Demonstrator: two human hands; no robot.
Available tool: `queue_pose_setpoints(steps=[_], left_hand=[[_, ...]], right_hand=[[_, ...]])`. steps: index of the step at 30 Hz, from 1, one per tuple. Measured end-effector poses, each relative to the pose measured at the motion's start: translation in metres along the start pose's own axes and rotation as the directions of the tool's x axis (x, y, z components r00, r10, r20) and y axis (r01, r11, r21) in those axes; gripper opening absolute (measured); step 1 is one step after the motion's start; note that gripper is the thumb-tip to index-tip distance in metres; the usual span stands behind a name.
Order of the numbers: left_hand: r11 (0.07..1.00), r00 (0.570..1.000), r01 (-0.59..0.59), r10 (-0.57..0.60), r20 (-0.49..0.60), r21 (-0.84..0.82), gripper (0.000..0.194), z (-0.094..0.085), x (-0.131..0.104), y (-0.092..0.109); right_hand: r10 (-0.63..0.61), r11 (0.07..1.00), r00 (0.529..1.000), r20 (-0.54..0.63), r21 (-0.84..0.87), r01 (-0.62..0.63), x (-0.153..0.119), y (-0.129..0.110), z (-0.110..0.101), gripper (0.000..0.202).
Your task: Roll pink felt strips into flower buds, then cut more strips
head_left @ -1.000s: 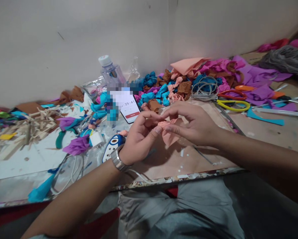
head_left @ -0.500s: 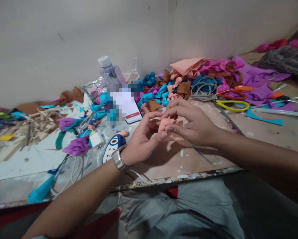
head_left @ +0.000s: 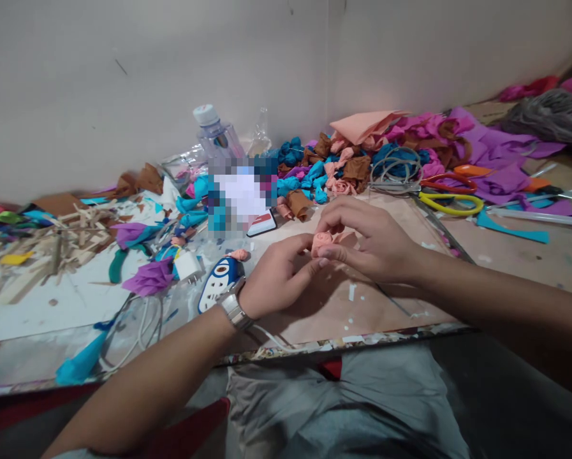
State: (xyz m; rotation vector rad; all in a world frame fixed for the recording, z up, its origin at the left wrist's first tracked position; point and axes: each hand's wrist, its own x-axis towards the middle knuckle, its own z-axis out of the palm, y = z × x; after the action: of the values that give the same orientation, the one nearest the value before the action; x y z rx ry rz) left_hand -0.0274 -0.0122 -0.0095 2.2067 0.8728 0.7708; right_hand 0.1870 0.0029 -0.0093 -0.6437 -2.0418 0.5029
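from where i stand, both hands are close together over the brown work board (head_left: 386, 309), in front of the person's lap. between them, raised a little off the board as far as i can see, is a peach paper rose (head_left: 324, 242), its coiled top facing up and a loose fold of the same paper trailing toward the right palm. the right hand (head_left: 379, 242) is pinched on it, thumb along the near side, forefinger arched over the back. the left hand (head_left: 278, 277) comes in from the other side, thumb reaching under the rose's near edge beside the right thumb's tip, fingers bent toward its left side; i can't tell if it's gripping or only steadying. a metal watch (head_left: 236, 305) circles the left wrist, right by a blue and white power strip (head_left: 219, 275). a small peach twist of paper (head_left: 239, 254) lies at the strip's far end.

beyond the hands there's a phone (head_left: 264, 222), partly blurred out, and a clear bottle (head_left: 219, 140) with a white cap. a heap of twisted paper in blue, brown and peach runs behind, with a wire coil (head_left: 395, 169) next to it and yellow-handled scissors (head_left: 451, 204) to the right. off to the left, a purple paper flower (head_left: 148, 276) sits near a white charger (head_left: 187, 266), and wood strips (head_left: 75, 239) lie scattered farther out.
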Motion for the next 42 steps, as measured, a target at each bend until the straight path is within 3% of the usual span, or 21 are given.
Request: queue_pose_setpoints(steps=[3, 8, 19, 24, 31, 42], left_hand=[[0.998, 0.998, -0.062, 0.063, -0.019, 0.015, 0.033, 0.003, -0.001, 0.001], [0.993, 0.994, -0.110, 0.110, 0.009, 0.034, 0.020, 0.007, -0.003, 0.003], [0.949, 0.951, -0.266, 0.287, 0.117, -0.169, 0.041, -0.002, -0.004, 0.002], [0.936, 0.932, -0.328, 0.343, 0.116, -0.129, 0.031, -0.001, -0.002, 0.005], [0.953, 0.947, -0.273, 0.291, 0.139, -0.134, 0.023, -0.001, -0.003, 0.008], [0.957, 0.969, -0.205, 0.228, 0.092, -0.207, 0.033, -0.002, -0.006, 0.001]], right_hand=[[0.017, 0.999, 1.000, 0.008, -0.029, -0.017, 0.000, -0.001, 0.000, 0.028], [0.011, 1.000, 1.000, 0.006, -0.007, -0.011, 0.000, -0.006, 0.002, 0.030], [-0.109, 0.994, 0.994, 0.018, -0.018, 0.109, -0.001, -0.013, 0.002, 0.029], [-0.144, 0.988, 0.989, 0.026, -0.048, 0.145, -0.004, -0.014, 0.002, 0.029], [-0.170, 0.984, 0.985, 0.019, -0.051, 0.171, -0.005, -0.012, 0.006, 0.022], [-0.156, 0.988, 0.986, 0.055, -0.005, 0.156, -0.001, -0.017, -0.001, 0.022]])
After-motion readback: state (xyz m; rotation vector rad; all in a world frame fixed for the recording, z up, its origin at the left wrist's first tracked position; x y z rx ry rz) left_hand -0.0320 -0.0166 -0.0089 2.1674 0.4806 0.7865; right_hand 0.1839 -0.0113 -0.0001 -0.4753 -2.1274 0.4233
